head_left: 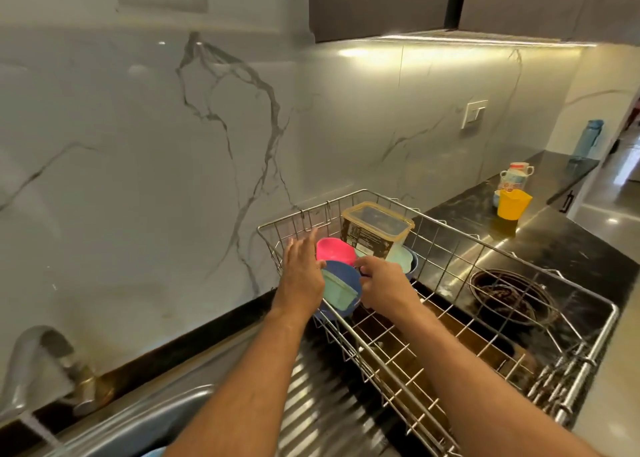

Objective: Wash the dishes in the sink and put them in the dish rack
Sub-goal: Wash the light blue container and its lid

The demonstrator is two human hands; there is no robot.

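Both my hands reach into the far left corner of the wire dish rack (pixel 585 363). A blue bowl (pixel 341 275) stands on edge there with a pale green piece (pixel 341 288) inside it. My left hand (pixel 303 271) lies against the bowl's left side with fingers straight. My right hand (pixel 386 283) grips the bowl's right rim with curled fingers. Behind it a pink bowl (pixel 336 249) leans, beside a clear lidded container (pixel 375 230) and a pale green dish (pixel 400 257). The sink (pixel 145 418) is at the lower left, its contents mostly out of view.
The tap (pixel 41 356) at the left runs water into the sink. A ribbed steel drainboard (pixel 311 394) lies under the rack's near side. On the dark counter beyond stand a yellow cup (pixel 512 204), a stack of mugs (pixel 516 176) and a blue bottle (pixel 588 140).
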